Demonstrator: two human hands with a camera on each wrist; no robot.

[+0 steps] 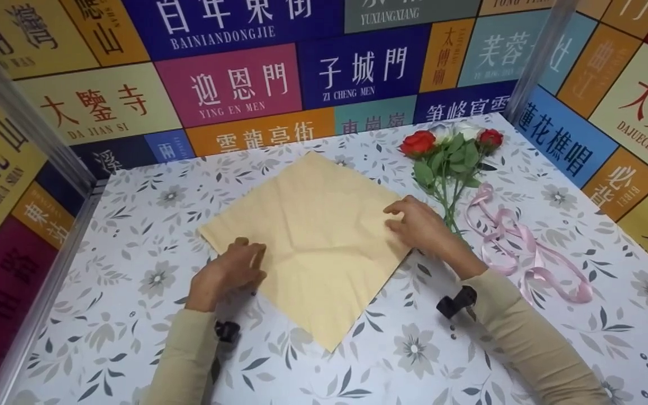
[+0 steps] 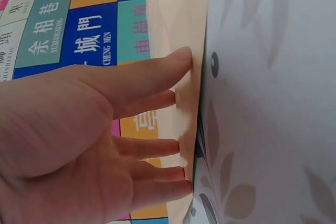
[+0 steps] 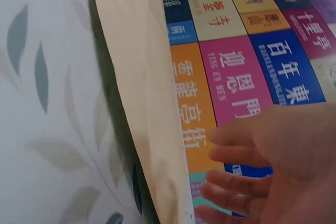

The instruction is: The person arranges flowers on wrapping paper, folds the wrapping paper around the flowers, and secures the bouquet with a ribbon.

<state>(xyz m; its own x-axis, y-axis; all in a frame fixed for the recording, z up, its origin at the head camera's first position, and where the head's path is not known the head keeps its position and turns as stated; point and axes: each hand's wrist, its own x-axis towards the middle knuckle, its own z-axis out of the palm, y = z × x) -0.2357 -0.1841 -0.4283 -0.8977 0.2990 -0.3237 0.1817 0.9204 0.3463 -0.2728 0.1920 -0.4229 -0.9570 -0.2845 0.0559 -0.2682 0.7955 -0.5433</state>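
A square sheet of beige paper (image 1: 324, 214), lightly creased, lies on the table with one corner pointing toward me. At its left edge my left hand (image 1: 228, 273) rests with fingertips on the sheet; in the left wrist view the thumb and fingers of that hand (image 2: 105, 129) extend loosely to the paper (image 2: 178, 35). My right hand (image 1: 419, 225) is over the right corner, fingers spread and slightly bent. The right wrist view shows this hand (image 3: 273, 166) just above the paper (image 3: 136, 77), with nothing held.
Right of the sheet lie red and white roses (image 1: 453, 152) with green stems. Nearer me, a loose pink ribbon (image 1: 504, 225) curls across the floral-patterned table (image 1: 161, 337). Panels with printed signs (image 1: 234, 84) enclose the table's back and sides.
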